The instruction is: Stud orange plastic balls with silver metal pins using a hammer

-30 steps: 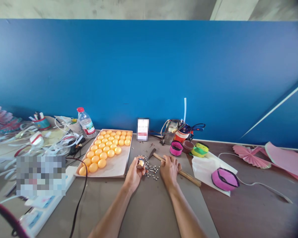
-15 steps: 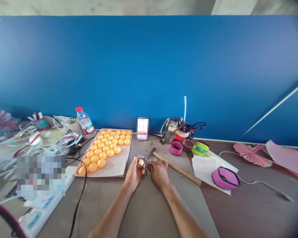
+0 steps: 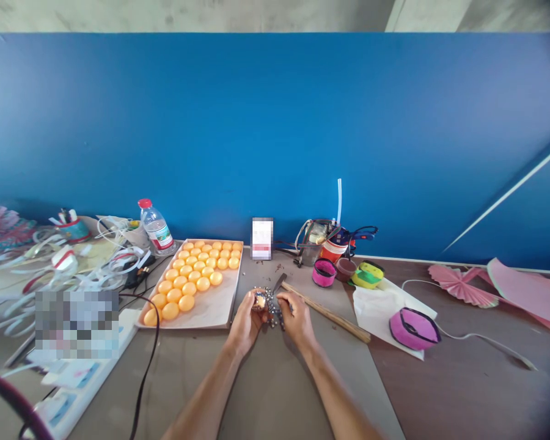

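Hands at the middle of a grey-brown worktop (image 3: 266,379), seen from the head camera, with both bare forearms entering from the lower edge. The left hand (image 3: 244,319) is closed around a small orange shell (image 3: 259,300), held just above the worktop with its open, glinting side turned up. The right hand (image 3: 296,315) lies close beside it, its fingers bent down onto a loose heap of small steel balls (image 3: 272,307) that sits between the two hands; whether the fingertips pinch a ball cannot be told. A hammer (image 3: 330,315) lies flat just behind the right hand, its dark head near the heap and its wooden handle running away to the right. To the left of the left hand stands a shallow tray (image 3: 211,315) carrying rows of orange balls (image 3: 197,272) in its far half. A water bottle (image 3: 154,226) with a red cap stands upright beyond the tray, against the blue wall (image 3: 275,134). To the right, a pink bowl (image 3: 413,329) rests on a white sheet (image 3: 376,305), and a pink paper fan (image 3: 462,284) lies farther off. A black cable (image 3: 149,360) crosses the worktop at lower left
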Demonstrator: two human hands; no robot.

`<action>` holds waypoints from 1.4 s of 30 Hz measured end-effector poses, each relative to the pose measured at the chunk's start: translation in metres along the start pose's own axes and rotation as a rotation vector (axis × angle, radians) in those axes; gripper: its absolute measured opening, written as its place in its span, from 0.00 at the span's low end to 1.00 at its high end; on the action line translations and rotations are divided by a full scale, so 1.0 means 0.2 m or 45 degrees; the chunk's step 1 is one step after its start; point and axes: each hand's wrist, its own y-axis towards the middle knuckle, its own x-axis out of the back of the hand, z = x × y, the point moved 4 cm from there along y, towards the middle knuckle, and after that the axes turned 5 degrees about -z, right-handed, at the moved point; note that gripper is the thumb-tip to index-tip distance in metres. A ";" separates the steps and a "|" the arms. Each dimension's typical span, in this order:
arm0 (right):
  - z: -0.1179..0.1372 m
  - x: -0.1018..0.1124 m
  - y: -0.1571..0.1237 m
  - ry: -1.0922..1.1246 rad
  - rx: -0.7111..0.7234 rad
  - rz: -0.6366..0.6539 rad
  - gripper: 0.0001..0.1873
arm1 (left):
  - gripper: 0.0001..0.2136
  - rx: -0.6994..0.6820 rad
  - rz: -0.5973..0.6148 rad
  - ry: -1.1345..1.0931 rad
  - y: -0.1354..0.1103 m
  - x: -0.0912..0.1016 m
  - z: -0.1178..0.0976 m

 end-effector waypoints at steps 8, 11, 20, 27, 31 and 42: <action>-0.03 -0.04 -0.02 0.551 -0.386 0.004 0.06 | 0.13 -0.010 -0.038 0.035 0.01 0.03 0.00; -0.02 -0.06 -0.03 0.651 -0.440 0.050 0.07 | 0.14 -0.015 -0.034 0.005 0.01 0.03 0.00; -0.02 -0.09 -0.04 0.665 -0.480 0.084 0.07 | 0.13 -0.026 -0.041 0.046 0.00 0.02 0.00; -0.04 -0.11 -0.05 0.760 -0.509 0.149 0.08 | 0.12 -0.024 -0.006 0.090 0.00 0.01 0.00; -0.03 -0.10 -0.04 0.703 -0.447 0.145 0.08 | 0.14 -0.029 -0.030 0.114 0.00 0.02 0.01; -0.05 -0.11 -0.05 0.790 -0.622 0.168 0.10 | 0.16 -0.026 -0.061 0.158 0.00 0.02 0.03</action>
